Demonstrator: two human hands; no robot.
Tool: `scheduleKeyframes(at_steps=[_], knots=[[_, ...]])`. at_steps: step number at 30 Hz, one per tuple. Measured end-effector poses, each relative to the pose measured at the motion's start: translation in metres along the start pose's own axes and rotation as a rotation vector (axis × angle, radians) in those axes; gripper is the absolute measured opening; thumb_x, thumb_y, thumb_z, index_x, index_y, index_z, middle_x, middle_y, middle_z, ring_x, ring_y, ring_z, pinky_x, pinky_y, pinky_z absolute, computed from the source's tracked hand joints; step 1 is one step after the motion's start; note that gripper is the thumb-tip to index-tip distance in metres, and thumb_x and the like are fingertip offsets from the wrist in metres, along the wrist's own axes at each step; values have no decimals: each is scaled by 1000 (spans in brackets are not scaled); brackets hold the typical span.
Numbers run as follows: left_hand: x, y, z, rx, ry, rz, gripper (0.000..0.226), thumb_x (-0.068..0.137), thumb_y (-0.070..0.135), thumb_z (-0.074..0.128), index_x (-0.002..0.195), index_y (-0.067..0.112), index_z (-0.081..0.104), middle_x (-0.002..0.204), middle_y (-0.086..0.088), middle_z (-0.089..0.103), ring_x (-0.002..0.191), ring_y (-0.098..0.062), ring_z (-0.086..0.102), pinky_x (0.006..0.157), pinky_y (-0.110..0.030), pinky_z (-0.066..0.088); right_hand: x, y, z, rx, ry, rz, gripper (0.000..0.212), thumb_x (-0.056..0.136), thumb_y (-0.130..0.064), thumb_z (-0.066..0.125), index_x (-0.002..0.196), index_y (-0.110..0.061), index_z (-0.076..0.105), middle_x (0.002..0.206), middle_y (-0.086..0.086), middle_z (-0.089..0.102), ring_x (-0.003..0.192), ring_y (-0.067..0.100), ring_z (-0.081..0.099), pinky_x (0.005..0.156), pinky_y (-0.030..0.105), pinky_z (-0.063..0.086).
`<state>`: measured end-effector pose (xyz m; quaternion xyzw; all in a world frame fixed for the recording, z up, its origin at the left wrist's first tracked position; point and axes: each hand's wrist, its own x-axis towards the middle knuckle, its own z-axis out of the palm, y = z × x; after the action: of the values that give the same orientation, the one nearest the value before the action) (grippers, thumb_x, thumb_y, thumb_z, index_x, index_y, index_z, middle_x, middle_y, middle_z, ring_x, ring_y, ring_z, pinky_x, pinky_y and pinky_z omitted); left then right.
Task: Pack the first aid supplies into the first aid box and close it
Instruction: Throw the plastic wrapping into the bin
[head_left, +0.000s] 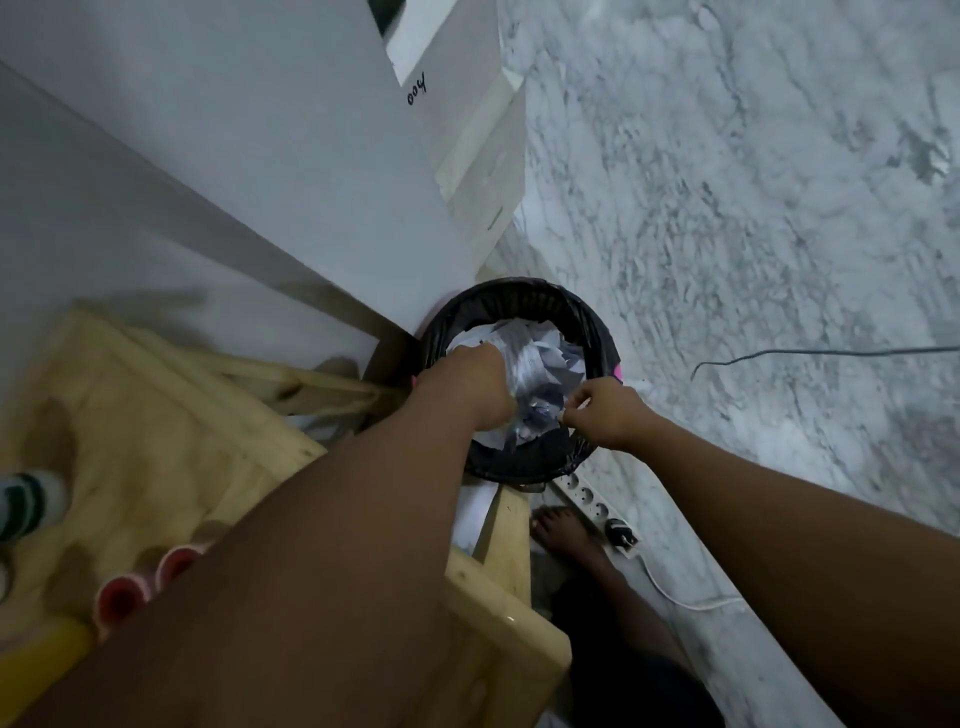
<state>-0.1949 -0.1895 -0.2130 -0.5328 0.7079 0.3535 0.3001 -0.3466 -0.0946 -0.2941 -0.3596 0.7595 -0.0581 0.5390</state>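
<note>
Both my hands reach down into a round waste bin (524, 296) lined with a black bag, on the floor beside a pale wooden table (171, 415). My left hand (467, 384) is pushed into crumpled white paper (540, 353) in the bin, fingers hidden in it. My right hand (608, 410) pinches the bag's edge or a scrap of paper at the bin's near rim. No first aid box is in view. Blurred on the table at lower left are a white-and-green bottle (28, 504) and red-capped tubes (140, 587).
A white cabinet panel (260, 130) marked "004" stands behind the bin. The floor is grey-white marble (753, 208). A white power strip (592, 499) with a black plug, its white cord and a thin dark cable (805, 353) lie on the floor. My bare foot (561, 530) stands by the table corner.
</note>
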Motion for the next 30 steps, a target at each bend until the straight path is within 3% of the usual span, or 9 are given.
scheduleKeyframes(at_steps=[3, 5, 9, 13, 16, 18, 21, 25, 30], knots=[[-21, 2, -16, -10, 10, 25, 40, 93, 34, 64, 128, 15, 61, 130, -7, 58, 113, -27, 59, 96, -39, 52, -11, -18, -9, -27, 14, -27, 32, 87, -15, 61, 100, 13, 64, 78, 21, 60, 67, 26, 53, 62, 32, 45], [-37, 3, -29, -21, 10, 36, 43, 93, 34, 63, 131, 14, 59, 132, -8, 57, 115, -27, 58, 97, -39, 52, -22, -33, -18, -32, 35, -45, 30, 87, -16, 61, 100, 11, 66, 86, 25, 68, 68, 22, 54, 64, 33, 47], [-79, 3, -59, -11, 88, 43, 38, 92, 36, 61, 125, 16, 59, 125, -6, 61, 108, -26, 61, 94, -43, 54, -53, -73, -36, -35, 84, -100, 33, 86, -18, 61, 107, 7, 65, 103, 28, 68, 91, 40, 65, 78, 46, 55], [-130, 2, -89, -38, 233, 79, 31, 92, 36, 60, 118, 17, 60, 116, -5, 63, 100, -26, 62, 86, -40, 55, -90, -123, -54, -40, 150, -209, 35, 86, -16, 60, 107, 12, 63, 102, 33, 65, 90, 47, 63, 64, 38, 47], [-174, -4, -111, -53, 321, 73, 36, 92, 38, 61, 122, 18, 58, 117, -8, 63, 100, -27, 63, 82, -38, 54, -125, -167, -63, -3, 213, -282, 28, 89, -19, 61, 102, 4, 67, 94, 24, 69, 76, 30, 61, 71, 40, 52], [-203, -12, -122, -56, 385, 56, 40, 93, 42, 60, 127, 22, 56, 122, -6, 63, 105, -26, 62, 85, -36, 53, -148, -195, -65, 47, 253, -312, 22, 89, -27, 62, 105, -12, 67, 100, 6, 67, 89, 23, 64, 83, 38, 55], [-249, -27, -136, -73, 494, 21, 43, 92, 45, 58, 131, 26, 56, 126, -2, 63, 108, -24, 63, 91, -37, 53, -181, -230, -60, 94, 280, -399, 23, 88, -33, 64, 109, -22, 65, 107, 4, 68, 98, 24, 66, 91, 37, 54], [-312, -50, -147, -90, 635, -11, 42, 93, 40, 58, 133, 26, 56, 128, -2, 63, 112, -24, 62, 96, -38, 51, -226, -269, -50, 19, 294, -566, 11, 85, -36, 65, 93, -28, 63, 103, 1, 72, 93, 20, 68, 89, 34, 54], [-369, -86, -143, -107, 808, -58, 42, 94, 44, 57, 133, 27, 55, 130, 0, 62, 117, -22, 59, 97, -37, 47, -273, -310, -28, -90, 251, -765, 8, 85, -31, 68, 89, -26, 65, 96, -3, 69, 84, 17, 68, 83, 37, 59]])
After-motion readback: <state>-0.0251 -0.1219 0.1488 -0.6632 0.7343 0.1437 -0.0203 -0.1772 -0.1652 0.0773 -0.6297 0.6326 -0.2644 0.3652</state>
